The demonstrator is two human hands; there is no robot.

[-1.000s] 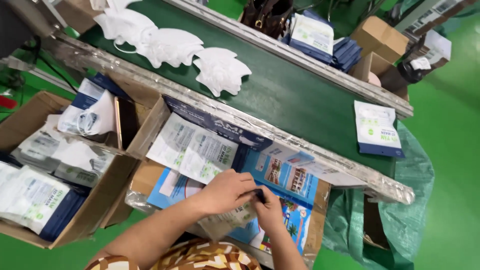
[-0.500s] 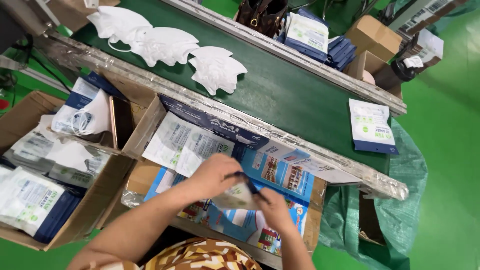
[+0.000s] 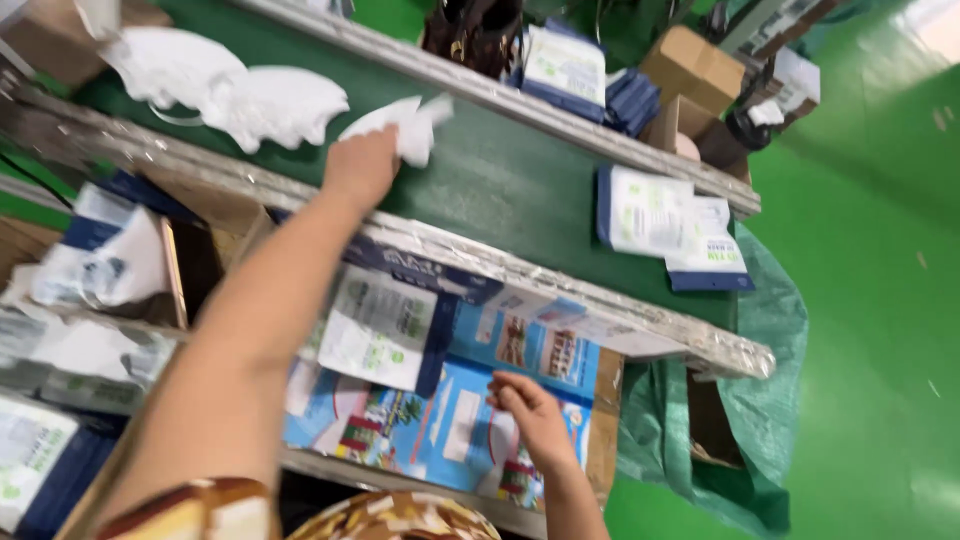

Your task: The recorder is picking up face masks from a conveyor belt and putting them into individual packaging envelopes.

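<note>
White face mask point(image 3: 405, 125) lies on the green conveyor belt point(image 3: 500, 185), gripped at its near edge by the left hand point(image 3: 360, 165), which reaches across the metal rail point(image 3: 560, 285). More white masks point(image 3: 230, 95) sit just beside it on the belt to the left, and two sealed white-and-blue packets point(image 3: 660, 220) lie well apart to the right. Right hand point(image 3: 525, 405) hangs low over a cardboard box point(image 3: 605, 420) of blue printed pouches point(image 3: 440, 420), fingers loosely curled; whether it grips anything cannot be told. Another box of packets point(image 3: 90, 270) stands at the left, and a green woven sack point(image 3: 760, 400) at the right
</note>
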